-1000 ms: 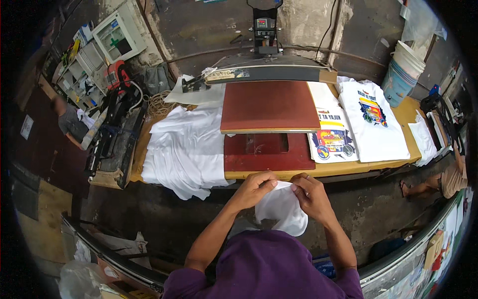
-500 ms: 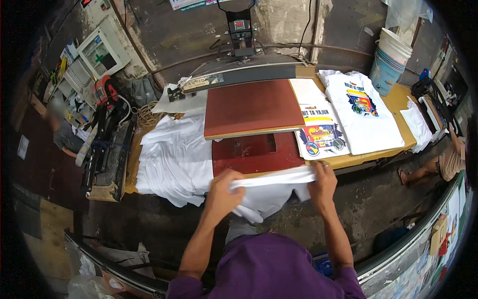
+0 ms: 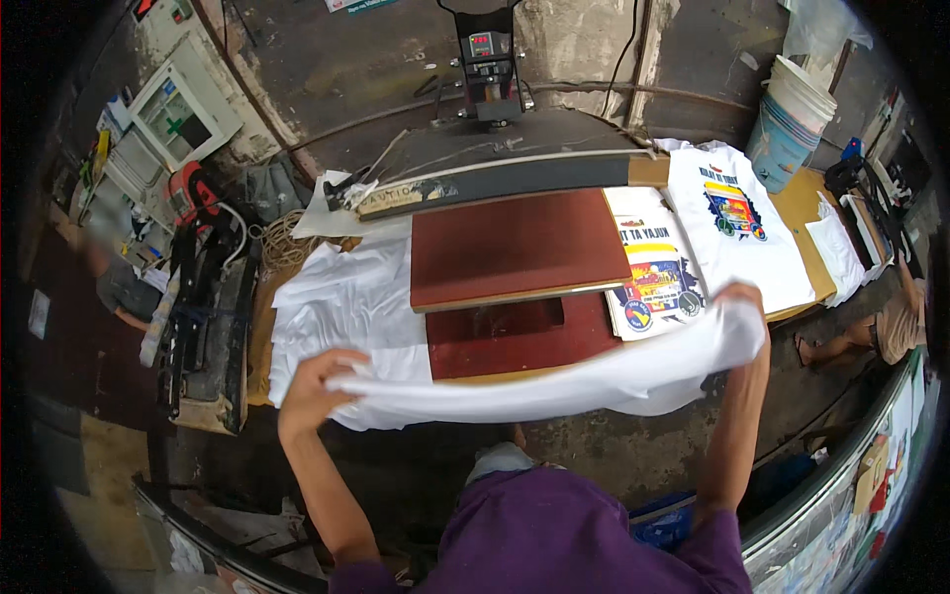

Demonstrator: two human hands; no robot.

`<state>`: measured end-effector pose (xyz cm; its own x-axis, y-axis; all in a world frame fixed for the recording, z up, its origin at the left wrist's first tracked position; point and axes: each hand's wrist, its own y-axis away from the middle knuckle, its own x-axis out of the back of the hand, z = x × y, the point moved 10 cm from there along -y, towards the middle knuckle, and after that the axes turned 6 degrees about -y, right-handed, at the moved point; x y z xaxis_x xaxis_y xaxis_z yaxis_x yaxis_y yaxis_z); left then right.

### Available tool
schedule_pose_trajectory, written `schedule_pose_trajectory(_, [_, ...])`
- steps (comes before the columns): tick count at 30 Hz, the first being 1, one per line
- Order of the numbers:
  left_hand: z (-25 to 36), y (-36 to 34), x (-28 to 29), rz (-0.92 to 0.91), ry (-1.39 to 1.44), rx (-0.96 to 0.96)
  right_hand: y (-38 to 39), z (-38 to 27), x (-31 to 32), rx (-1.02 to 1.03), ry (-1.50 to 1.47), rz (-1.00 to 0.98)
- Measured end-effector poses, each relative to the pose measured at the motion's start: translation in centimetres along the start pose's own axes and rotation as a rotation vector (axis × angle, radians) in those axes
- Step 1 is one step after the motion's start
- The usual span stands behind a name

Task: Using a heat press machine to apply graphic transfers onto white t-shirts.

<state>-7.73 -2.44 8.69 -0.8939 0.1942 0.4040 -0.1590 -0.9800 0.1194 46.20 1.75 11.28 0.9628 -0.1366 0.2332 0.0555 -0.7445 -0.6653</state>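
A white fabric garment (image 3: 534,381) is stretched out sideways in front of the heat press, blurred by motion, between my two hands. My left hand (image 3: 319,388) grips its left end, and my right hand (image 3: 742,312) grips its right end, higher up. Just beyond it are the maroon upper platen (image 3: 517,247) and the red lower board (image 3: 500,342). Loose white garments (image 3: 336,297) lie left of the press; printed sheets (image 3: 653,257) and a printed white shirt (image 3: 740,228) lie to its right.
The press head (image 3: 505,158) stands at the back of the yellow table (image 3: 802,193). Stacked buckets (image 3: 782,124) sit back right. A second machine (image 3: 203,337) stands at left, beside a person in grey (image 3: 124,282); another person (image 3: 886,332) is at right. A railing (image 3: 831,465) curves behind me.
My hands have moved far apart, my left one leftward, my right one rightward and up toward the table. The bunched white garment has spread into a long band between them.
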Motion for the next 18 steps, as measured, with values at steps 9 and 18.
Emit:
schedule_pose_trajectory(9, [-18.9, -13.7, -2.2, 0.143, 0.746, 0.296, 0.0, 18.6, -10.6, -1.123, -0.514, 0.028])
schedule_pose_trajectory(18, [-8.3, -6.9, -3.5, 0.263, 0.611, 0.060, 2.6, 14.2, -6.1, -0.905, -0.366, 0.178])
